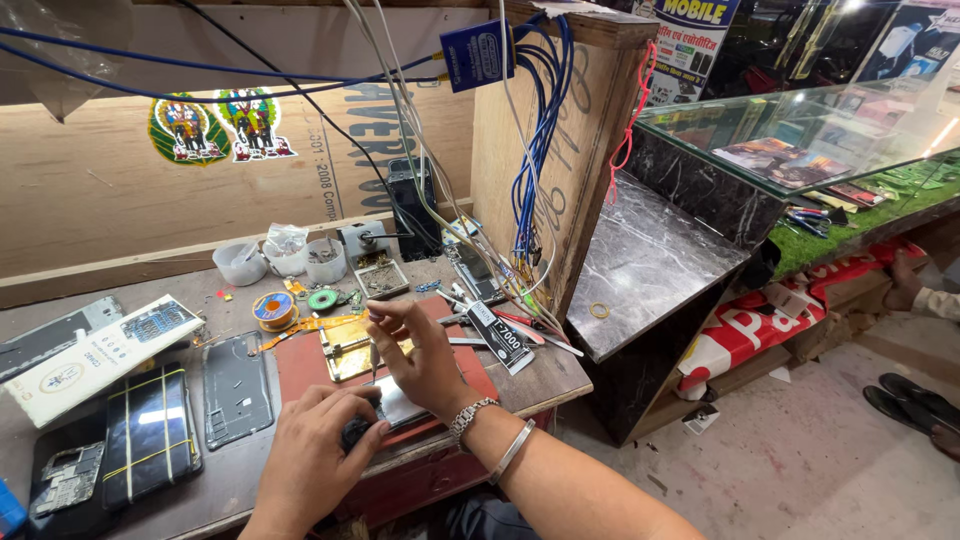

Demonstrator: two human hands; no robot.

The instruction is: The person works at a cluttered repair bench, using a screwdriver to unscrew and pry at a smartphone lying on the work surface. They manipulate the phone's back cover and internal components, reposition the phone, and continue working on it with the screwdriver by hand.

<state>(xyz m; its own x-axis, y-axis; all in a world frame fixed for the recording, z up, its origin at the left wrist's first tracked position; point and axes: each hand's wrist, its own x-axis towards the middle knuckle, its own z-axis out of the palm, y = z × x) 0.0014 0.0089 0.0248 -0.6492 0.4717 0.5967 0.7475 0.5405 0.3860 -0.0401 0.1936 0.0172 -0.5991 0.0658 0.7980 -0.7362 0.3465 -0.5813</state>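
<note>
My right hand point(420, 362) holds a thin screwdriver point(374, 358) upright, its tip down on an opened phone point(398, 404) lying on a red mat point(300, 365). My left hand point(312, 452) rests at the phone's near-left end, fingers curled over a small dark part and steadying it. A brass-coloured board holder point(350, 345) sits on the mat just behind the phone. A metal watch and a bangle ring my right wrist.
On the workbench point(235, 470) lie a phone back frame point(236, 388), a banded phone point(150, 432), a white box point(100, 355), solder spools point(274, 308) and small tubs point(285, 260). Cables point(530, 150) hang down at the right. A marble counter point(645, 265) and a glass showcase point(800, 140) stand at the right.
</note>
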